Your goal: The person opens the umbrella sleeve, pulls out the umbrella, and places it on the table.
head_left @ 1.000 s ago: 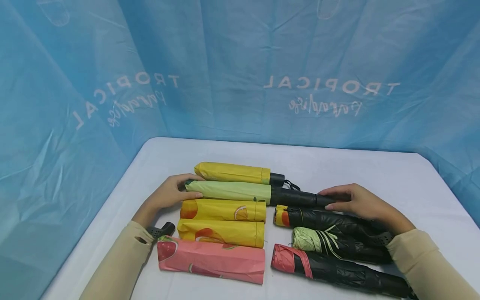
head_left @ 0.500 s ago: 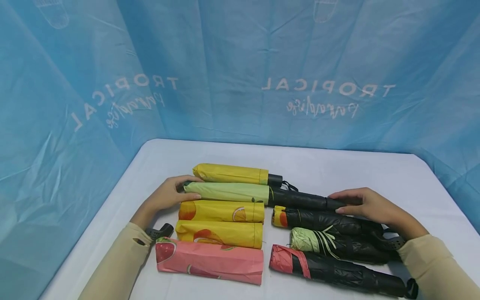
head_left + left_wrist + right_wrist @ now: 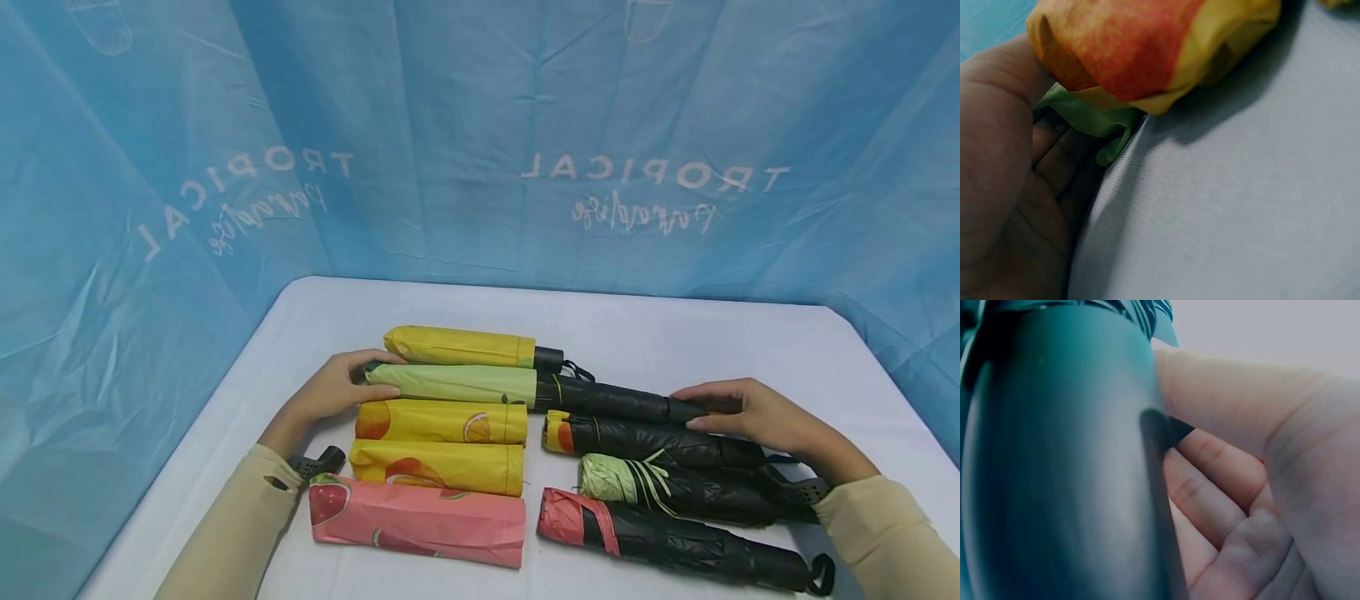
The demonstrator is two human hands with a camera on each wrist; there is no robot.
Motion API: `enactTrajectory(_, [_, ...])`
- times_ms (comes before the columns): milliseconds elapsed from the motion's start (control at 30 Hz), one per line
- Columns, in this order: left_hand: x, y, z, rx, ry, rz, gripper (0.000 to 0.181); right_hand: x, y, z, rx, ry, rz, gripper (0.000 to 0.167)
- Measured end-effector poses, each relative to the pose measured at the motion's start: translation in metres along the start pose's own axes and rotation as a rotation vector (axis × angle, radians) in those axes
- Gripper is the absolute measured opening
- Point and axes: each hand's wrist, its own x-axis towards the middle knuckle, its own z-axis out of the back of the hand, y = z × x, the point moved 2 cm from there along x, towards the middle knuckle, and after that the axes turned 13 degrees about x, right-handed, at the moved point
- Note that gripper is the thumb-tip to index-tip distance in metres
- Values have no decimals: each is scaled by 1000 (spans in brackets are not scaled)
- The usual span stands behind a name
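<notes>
In the head view my left hand [image 3: 341,387] grips the closed left end of a light green umbrella sleeve [image 3: 457,383]. A black folded umbrella [image 3: 615,398] sticks out of the sleeve's right mouth. Its right end is pinched between the thumb and fingers of my right hand [image 3: 757,412]. The left wrist view shows a scrap of the green sleeve [image 3: 1091,115] in my palm, beside an orange-and-yellow sleeve end [image 3: 1141,50]. My right thumb and curled fingers lie behind a smooth dark handle [image 3: 1072,462] in the right wrist view.
A yellow-sleeved umbrella [image 3: 461,346] lies behind. In front lie two yellow sleeves [image 3: 442,422] and a pink sleeve [image 3: 420,521]. Below my right hand lie black folded umbrellas with yellow [image 3: 652,440], green [image 3: 675,492] and pink [image 3: 667,542] ends. Blue curtains [image 3: 480,150] surround the white table [image 3: 675,325].
My right hand has moved to the right, and more of the black umbrella shows outside the green sleeve. My left hand keeps its grip in nearly the same place.
</notes>
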Motion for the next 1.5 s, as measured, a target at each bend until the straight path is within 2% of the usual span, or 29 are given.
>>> enactTrajectory(200, [0,-1,-1,-4,3,-3,47,-3,0,4,6,34,-17,42])
enactTrajectory(400, [0,-3,0,-9,1,-15,44,-12,-2,11,-34,5,-67,44])
enactTrajectory(567, [-1,1,0,-18,1,-15,42,-16,-3,17,-58,-3,-80,44])
enactTrajectory(800, [-2,0,0,-15,3,-11,42,-23,-8,23,-54,-21,-123,46])
enactTrajectory(1133, [0,1,1,-29,4,-26,41,-29,-14,29,-34,-8,-111,45])
enactTrajectory(1500, [-1,0,1,-10,-2,-6,43,-45,-24,44,-40,-38,-155,48])
